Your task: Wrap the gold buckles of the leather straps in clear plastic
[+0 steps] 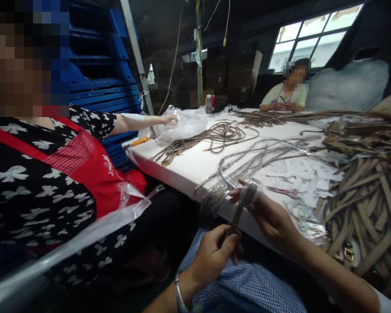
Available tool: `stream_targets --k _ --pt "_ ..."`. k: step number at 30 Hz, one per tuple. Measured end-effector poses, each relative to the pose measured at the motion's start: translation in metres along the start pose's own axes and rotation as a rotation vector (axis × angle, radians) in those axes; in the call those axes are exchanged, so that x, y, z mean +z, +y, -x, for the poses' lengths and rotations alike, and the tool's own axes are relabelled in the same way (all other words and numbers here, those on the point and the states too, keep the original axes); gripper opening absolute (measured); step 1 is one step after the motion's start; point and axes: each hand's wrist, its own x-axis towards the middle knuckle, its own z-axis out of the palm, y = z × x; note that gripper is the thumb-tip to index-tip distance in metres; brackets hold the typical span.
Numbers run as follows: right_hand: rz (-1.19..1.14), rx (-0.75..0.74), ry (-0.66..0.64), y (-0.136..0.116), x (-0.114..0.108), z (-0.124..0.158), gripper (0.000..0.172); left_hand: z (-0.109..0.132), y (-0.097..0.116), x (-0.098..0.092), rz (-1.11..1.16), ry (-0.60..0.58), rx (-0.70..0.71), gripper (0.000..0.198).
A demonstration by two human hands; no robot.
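Note:
In front of me at the table edge, my left hand [217,250] pinches the lower end of a brown strap [239,213]. The strap slants up toward my right hand [269,215], whose fingers are wrapped around its upper part. Clear plastic film seems to cover that upper part, but blur softens the detail. Just beyond my hands, several straps in clear plastic sleeves [220,191] lie over the table's near edge. A pair of scissors with pink handles [285,190] rests on the table to the right of my hands.
At right is a large heap of brown straps [368,208] with brass-coloured clips. White paper slips [299,176] cover part of the table [185,163]. A co-worker in a red apron [87,161] at left reaches to plastic bags [185,126]. Another person [285,95] sits across.

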Motion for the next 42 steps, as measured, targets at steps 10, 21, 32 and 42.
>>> stream_targets --k 10,21,32,42 --pt "0.437 -0.273 -0.362 0.044 0.014 0.030 0.031 0.000 0.033 -0.012 0.180 -0.061 -0.332 0.056" --pt "-0.049 0.637 -0.600 0.036 0.011 0.044 0.043 0.001 0.016 -0.045 -1.144 0.116 0.294 0.041" --pt "-0.898 0.763 -0.648 0.007 0.005 0.052 0.042 0.000 -0.022 -0.045 -1.046 0.038 0.607 0.036" --pt "-1.027 0.546 -0.099 -0.006 -0.003 0.044 0.040 -0.016 -0.020 -0.008 -0.375 0.203 0.227 0.039"
